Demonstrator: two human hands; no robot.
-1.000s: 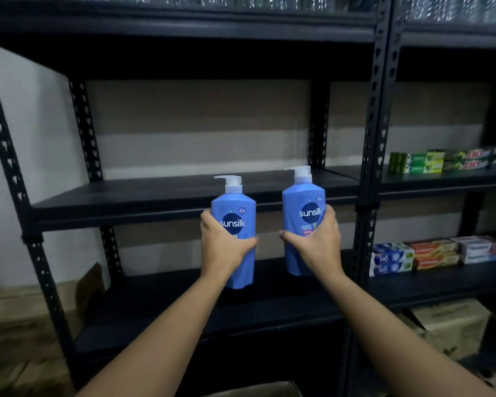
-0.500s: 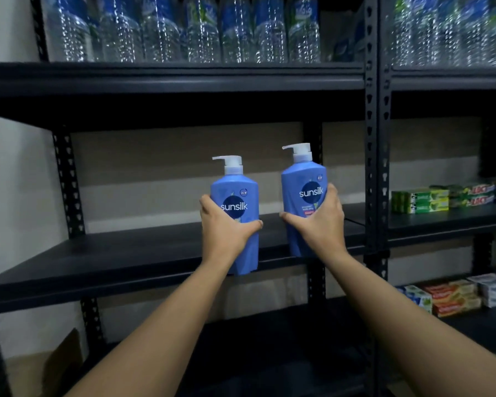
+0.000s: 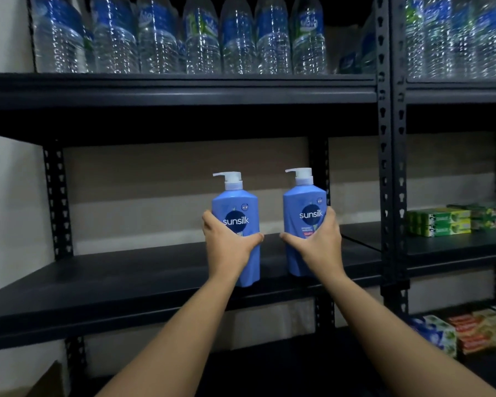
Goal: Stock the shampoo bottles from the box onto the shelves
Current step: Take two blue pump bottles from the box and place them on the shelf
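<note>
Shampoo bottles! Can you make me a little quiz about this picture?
1. True or false: each hand grips one blue shampoo bottle.
2. What stands on the top shelf? A) water bottles B) shoes C) books
3. What colour are the pump tops?

Key:
1. True: left hand grips the left shampoo bottle, right hand the right shampoo bottle.
2. A, water bottles.
3. White pump tops.

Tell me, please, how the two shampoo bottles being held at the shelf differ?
The left shampoo bottle, gripped by the left hand, sits lower in view and nearer the shelf edge than the right shampoo bottle, gripped by the right hand. The right one's label shows a red band; the left one's is covered. Both are upright, blue, white-pumped.
</note>
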